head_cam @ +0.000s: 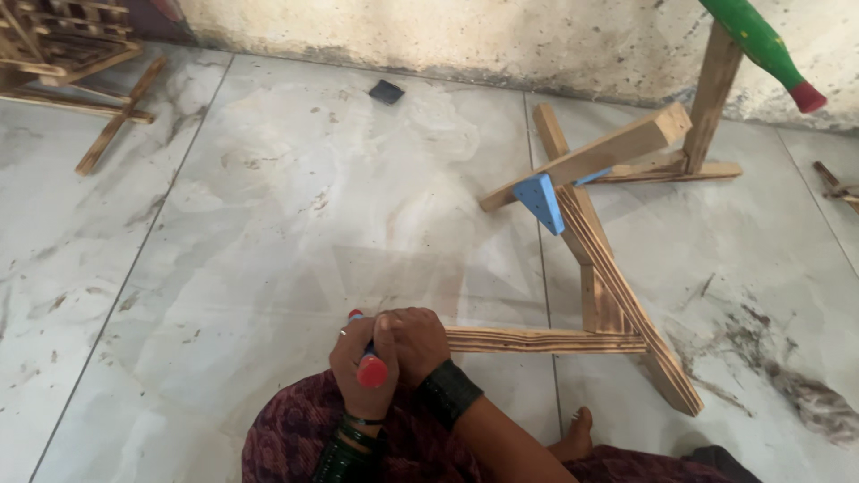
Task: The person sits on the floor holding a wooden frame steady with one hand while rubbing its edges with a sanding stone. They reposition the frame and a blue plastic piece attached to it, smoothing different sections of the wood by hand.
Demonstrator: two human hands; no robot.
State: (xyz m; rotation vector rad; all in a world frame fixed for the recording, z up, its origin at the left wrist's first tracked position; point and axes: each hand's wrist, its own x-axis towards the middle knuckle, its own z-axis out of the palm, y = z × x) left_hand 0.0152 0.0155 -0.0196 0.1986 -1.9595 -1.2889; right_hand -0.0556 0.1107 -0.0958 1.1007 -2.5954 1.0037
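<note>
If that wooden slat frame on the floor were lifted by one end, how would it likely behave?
The wooden frame looks stiff: thick plywood slats joined at angles, with a blue corner bracket. Probably moderately heavy and awkward, its arms sprawling unevenly. It seems unlikely to roll, but may pivot or tip on the smooth tile floor.

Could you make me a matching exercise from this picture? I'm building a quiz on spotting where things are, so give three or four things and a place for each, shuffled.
Things:
1. blue bracket
2. dark scrap
3. red-tipped tool
4. green handle

Places:
A. in the left hand, beside the right hand
B. top right corner, above the frame
C. on the floor near the wall
D. at the joint of two frame slats

Pairs: 1-D, 2-C, 3-A, 4-B
</note>
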